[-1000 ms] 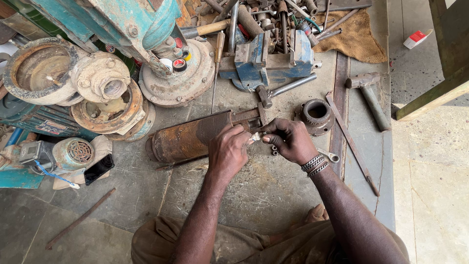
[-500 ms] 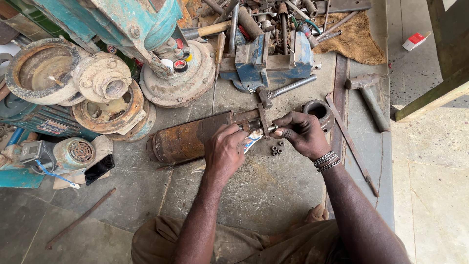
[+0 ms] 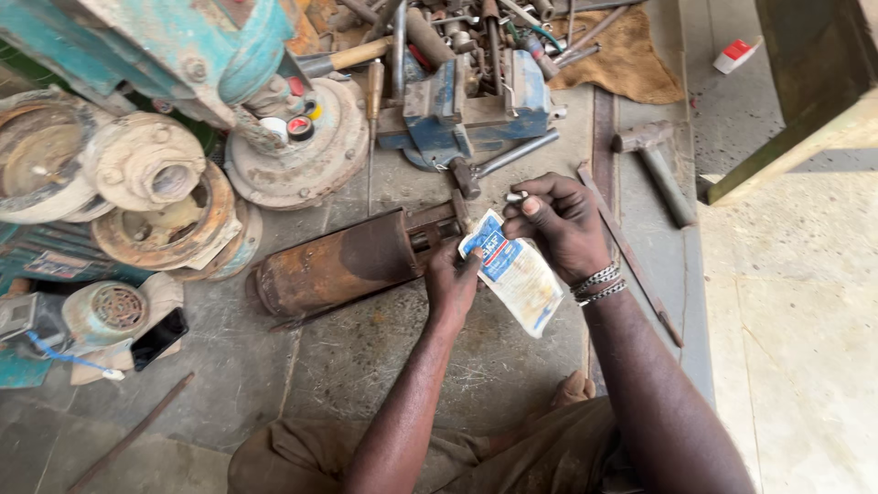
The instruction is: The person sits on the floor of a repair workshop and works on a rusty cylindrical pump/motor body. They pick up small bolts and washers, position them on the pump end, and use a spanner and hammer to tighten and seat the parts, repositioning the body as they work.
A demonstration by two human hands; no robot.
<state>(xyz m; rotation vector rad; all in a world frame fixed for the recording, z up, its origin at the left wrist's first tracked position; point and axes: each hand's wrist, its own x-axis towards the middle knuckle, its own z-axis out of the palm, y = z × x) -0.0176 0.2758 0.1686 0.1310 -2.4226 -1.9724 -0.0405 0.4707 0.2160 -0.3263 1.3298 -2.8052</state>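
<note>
- On the grey concrete floor [image 3: 384, 366] lies the biggest piece near the hands, a rusty brown metal cylinder [image 3: 338, 265] with a slotted end, on its side just left of them.
- Behind it stands a blue bench vise [image 3: 466, 105], and to the right a steel hammer [image 3: 660, 169] rests beside a long flat iron bar [image 3: 631, 252].
- Between the hands is a small white plastic sachet with blue print [image 3: 517, 274], held up off the floor, its top corner toward the vise.
- Right hand [image 3: 560, 224], with metal bracelets [image 3: 596, 282] on its wrist, is curled nearly closed, thumb and fingers pinching the sachet's upper edge; a small pale thing shows at its fingertips, too small to tell.
- Left hand [image 3: 453, 284] is curled against the sachet's left edge, seemingly steadying it; its fingers are hidden, so I cannot tell how tightly it grips.
- Judging by the grip, the step in hand is opening the sachet; the next move calls for a firm pinch on both sides of the top edge and a controlled tear, keeping the pouch upright so nothing spills.
</note>
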